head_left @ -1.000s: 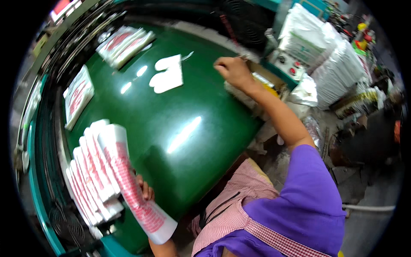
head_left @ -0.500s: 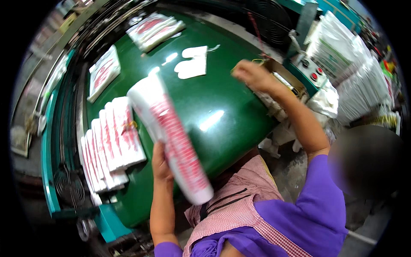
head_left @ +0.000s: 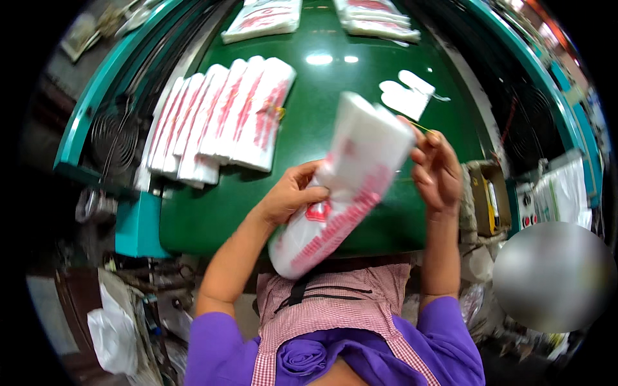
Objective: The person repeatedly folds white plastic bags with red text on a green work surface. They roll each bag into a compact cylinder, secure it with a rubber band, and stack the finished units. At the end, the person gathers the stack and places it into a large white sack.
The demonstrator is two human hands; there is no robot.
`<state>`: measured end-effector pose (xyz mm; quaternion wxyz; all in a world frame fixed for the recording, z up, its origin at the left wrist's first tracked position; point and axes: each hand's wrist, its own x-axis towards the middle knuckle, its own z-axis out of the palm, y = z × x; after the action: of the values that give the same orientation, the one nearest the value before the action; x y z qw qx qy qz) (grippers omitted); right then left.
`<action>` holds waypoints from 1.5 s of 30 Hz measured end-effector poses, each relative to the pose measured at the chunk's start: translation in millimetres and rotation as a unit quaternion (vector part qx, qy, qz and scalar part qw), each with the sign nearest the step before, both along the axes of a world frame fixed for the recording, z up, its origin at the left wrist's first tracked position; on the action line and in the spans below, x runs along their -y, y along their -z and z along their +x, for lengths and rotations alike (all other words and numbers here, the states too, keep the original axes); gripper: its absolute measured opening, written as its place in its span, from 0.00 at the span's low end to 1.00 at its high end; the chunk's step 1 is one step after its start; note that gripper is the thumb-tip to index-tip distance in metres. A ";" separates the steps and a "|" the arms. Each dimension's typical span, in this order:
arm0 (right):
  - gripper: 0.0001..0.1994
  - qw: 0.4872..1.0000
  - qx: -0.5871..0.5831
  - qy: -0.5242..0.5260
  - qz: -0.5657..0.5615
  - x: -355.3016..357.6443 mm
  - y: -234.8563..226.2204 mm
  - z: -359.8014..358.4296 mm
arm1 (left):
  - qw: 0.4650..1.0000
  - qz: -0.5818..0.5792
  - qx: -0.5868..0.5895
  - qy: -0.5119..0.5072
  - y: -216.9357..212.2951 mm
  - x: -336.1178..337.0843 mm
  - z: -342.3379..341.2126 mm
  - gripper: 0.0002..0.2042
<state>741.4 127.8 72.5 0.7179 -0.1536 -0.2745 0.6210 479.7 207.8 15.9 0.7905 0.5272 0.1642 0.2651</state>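
One folded bundle of white plastic bags w/ red print (head_left: 341,193) sits in our grip, lifted off the green table (head_left: 335,96) and tilted, lower end toward our apron (head_left: 335,309), upper end up by the right hand. It's motion-blurred, so exact fold lines can't be read. Our left hand (head_left: 290,196) is clamped on the bundle's mid-section, fingers curled round its left side, prob. to keep the stack from fanning out. Our right hand (head_left: 438,170) is at the bundle's upper right corner, fingers bent in narrow and pinching what looks like a thin yellowish band or tie (head_left: 418,125); whether it also touches the bags we can't tell. Holding the pack in the air, above the table's near edge, leaves both ends free to get at.

Outward: a row of similar bag bundles (head_left: 219,122) lies overlapped like shingles near the table's left edge, each leaning on its neighbour, so they stay counted and easy to grab. Two more flat stacks (head_left: 264,16) (head_left: 376,16) lie at the far edge. Two white cut-out scraps (head_left: 405,96) rest toward the far right. Teal machine frame (head_left: 90,109) runs along the left side; a box w/ small items (head_left: 486,196) stands just off the right edge.
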 end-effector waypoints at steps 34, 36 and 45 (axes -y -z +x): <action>0.17 0.312 0.870 0.370 -0.094 -322.3 172.1 245.8 | 0.493 0.699 -0.409 -0.318 76.5 -188.3 -20.0 0.15; 0.18 0.283 0.885 0.369 -0.036 -360.8 167.3 228.5 | 0.490 0.697 -0.418 -0.316 75.6 -184.1 -21.3 0.13; 0.18 0.247 0.923 0.271 -0.112 -505.1 145.7 186.8 | 0.496 0.697 -0.434 -0.283 75.3 -181.4 -19.6 0.15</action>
<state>928.2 632.9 -73.2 0.0755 -0.7661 -0.6197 -0.1524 460.2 389.3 -59.4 -0.1216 0.8807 0.3889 0.2414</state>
